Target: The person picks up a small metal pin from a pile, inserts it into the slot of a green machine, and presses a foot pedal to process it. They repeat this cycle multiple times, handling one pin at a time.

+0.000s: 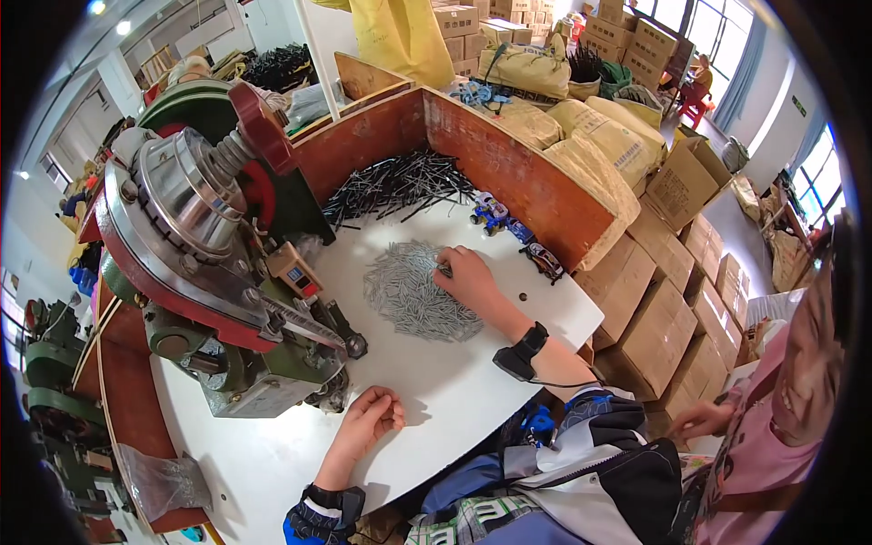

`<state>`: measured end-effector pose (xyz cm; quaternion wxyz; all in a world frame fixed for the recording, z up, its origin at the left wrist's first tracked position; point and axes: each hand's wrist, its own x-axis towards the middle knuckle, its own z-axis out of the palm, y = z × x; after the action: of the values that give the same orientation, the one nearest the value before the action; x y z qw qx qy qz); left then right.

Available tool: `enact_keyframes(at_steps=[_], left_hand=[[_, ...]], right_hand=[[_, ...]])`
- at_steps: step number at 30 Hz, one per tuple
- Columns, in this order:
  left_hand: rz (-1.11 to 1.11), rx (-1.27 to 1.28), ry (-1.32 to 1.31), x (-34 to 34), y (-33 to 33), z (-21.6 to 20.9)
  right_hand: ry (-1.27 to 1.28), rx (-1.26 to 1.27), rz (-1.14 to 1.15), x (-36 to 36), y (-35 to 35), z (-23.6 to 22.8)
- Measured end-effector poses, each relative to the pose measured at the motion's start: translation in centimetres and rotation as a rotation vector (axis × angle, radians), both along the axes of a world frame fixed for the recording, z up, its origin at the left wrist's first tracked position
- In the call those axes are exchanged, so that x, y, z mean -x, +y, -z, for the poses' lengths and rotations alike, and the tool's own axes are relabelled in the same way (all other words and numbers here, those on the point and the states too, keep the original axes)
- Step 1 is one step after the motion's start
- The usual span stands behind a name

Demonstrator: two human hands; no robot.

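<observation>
A heap of thin grey metal pins (416,295) lies on the white tabletop (436,391). My right hand (470,280) reaches to the heap's right edge with its fingers bent together; what they pinch, if anything, is hidden. In front of the machine, my left hand (372,420) is held over the table with its fingers curled in toward the thumb. Whether something small sits inside that curl I cannot make out. The green and red bench machine (195,209) has a shiny metal drum and a narrow track sloping down to its tip, close to my left hand.
Black thin rods (400,186) are piled against the wooden guard wall (518,173). Small blue toy-like items (490,213) lie beside it. A plastic bag (163,481) hangs at the lower left. Cardboard boxes (658,313) stand at right, near a person in pink (763,436).
</observation>
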<state>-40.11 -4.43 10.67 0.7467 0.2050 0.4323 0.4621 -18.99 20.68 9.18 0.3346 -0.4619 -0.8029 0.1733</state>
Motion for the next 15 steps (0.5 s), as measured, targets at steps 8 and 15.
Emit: enact_keyframes(at_steps=[8, 15], left_hand=[[0.003, 0.003, 0.015, 0.1, 0.0, 0.1], [-0.003, 0.007, 0.030, 0.1, -0.2, 0.1]], right_hand=[[0.003, 0.033, -0.039, -0.1, 0.1, -0.7], [0.038, 0.073, -0.054, -0.1, -0.1, -1.0]])
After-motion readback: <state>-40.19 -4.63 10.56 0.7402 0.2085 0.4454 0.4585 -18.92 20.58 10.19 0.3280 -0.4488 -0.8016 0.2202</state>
